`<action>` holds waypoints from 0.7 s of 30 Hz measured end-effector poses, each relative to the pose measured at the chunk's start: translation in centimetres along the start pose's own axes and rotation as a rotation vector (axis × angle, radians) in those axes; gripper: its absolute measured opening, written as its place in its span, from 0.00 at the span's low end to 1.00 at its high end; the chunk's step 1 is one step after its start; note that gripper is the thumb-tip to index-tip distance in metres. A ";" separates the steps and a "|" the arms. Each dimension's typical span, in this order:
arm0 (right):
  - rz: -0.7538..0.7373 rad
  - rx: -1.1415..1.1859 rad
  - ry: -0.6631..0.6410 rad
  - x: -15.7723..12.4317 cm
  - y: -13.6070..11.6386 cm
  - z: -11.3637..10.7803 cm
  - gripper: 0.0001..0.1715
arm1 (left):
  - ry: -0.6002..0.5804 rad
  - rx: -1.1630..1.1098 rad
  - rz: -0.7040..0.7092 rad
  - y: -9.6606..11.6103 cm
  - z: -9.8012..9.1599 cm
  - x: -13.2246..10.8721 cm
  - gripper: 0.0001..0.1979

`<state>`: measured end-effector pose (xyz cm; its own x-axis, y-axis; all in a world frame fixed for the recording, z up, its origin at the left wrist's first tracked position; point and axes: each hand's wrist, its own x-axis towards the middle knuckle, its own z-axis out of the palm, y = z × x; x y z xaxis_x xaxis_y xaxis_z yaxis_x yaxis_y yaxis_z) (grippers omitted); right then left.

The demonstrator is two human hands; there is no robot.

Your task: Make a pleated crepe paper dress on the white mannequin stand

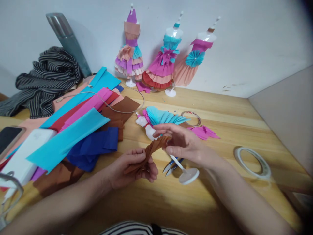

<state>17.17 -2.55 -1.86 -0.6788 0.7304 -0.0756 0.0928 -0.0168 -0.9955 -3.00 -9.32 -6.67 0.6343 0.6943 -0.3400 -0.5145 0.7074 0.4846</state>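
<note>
A strip of brown crepe paper (156,146), folded into narrow pleats, is stretched between my hands above the table. My left hand (133,166) pinches its lower part between thumb and fingers. At the upper right end, my right hand (184,143) curls its thumb and fingers around the paper; the exact contact is partly hidden. Behind my right hand lies a small white mannequin (144,122) dressed in light blue pleated paper (165,116), its round white base (188,176) toward me. Blue-handled pliers or cutters (168,169) lie partly hidden beneath the stand.
Coloured crepe sheets (68,140), a white box-like device (36,140) and a phone (9,138) cover the left. Three dressed mannequins (130,62) stand against the wall beside a bottle (70,42) and striped cloth (49,75). A tape roll (253,161) lies right; pink pleated paper (204,132) lies behind my right hand.
</note>
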 end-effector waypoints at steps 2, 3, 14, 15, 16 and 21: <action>-0.051 -0.146 -0.045 -0.1 -0.2 -0.4 0.31 | 0.008 -0.001 -0.011 0.2 0.2 0.0 0.12; -0.073 -0.241 -0.060 -0.1 -0.3 -0.5 0.31 | 0.002 -0.004 -0.018 0.2 0.2 0.0 0.11; -0.442 -0.589 -0.015 0.9 -0.1 0.0 0.11 | -0.094 -0.095 -0.064 -0.7 -0.8 0.5 0.10; -0.459 -0.571 0.007 0.9 0.0 -0.2 0.09 | -0.090 -0.095 -0.063 -0.7 -0.8 0.5 0.10; -0.468 -0.547 0.027 0.9 0.0 -0.4 0.07 | -0.084 -0.094 -0.057 -0.6 -0.7 0.4 0.10; -0.413 -0.401 0.156 0.6 0.1 -1.5 0.03 | -0.064 -0.096 -0.023 -0.6 -0.7 0.3 0.10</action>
<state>17.85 -1.08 -1.87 -0.6052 0.7139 0.3523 0.1329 0.5270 -0.8394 -2.86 -9.41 -7.63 0.6805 0.6701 -0.2965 -0.5503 0.7345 0.3971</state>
